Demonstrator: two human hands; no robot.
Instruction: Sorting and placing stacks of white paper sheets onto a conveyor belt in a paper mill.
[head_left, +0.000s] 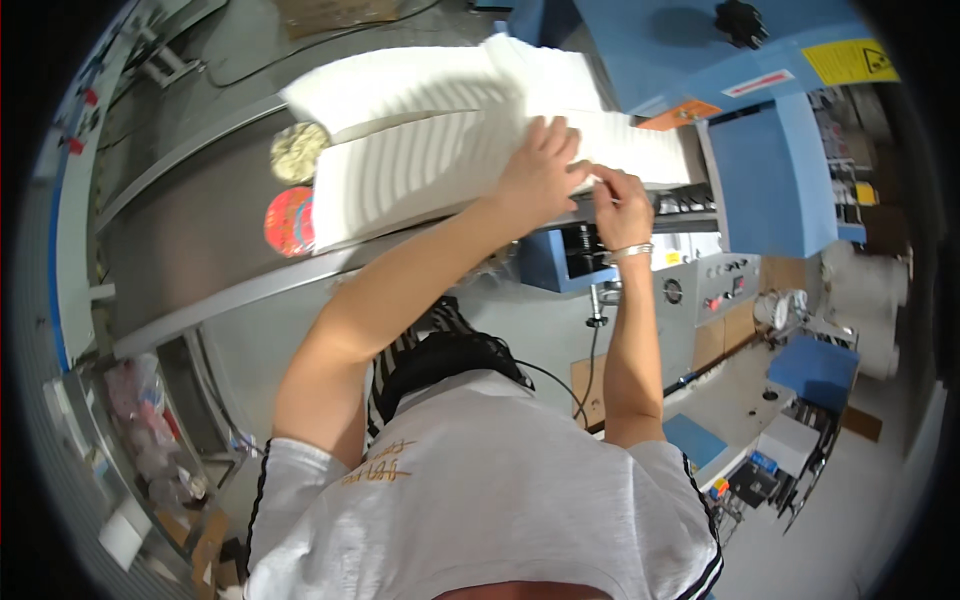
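Two long white ribbed pieces, which look like rows of thin stacked sheets, lie side by side on the bench; the near one (400,175) is under my hands and the far one (400,85) is behind it. My left hand (540,175) rests on the right part of the near piece, its fingers spread. Close beside it, my right hand (622,208) has its fingers curled, with thumb and forefinger pinched near the near piece's front edge. Whatever is between those fingertips is too small to make out. The two hands almost touch.
A blue machine (770,180) with a black knob (740,24) stands right of my hands. Left of the white pieces lie a red round item (290,221) and a pale yellow crumpled bundle (298,153). The metal bench edge (230,300) runs before me. A control panel (715,290) sits below right.
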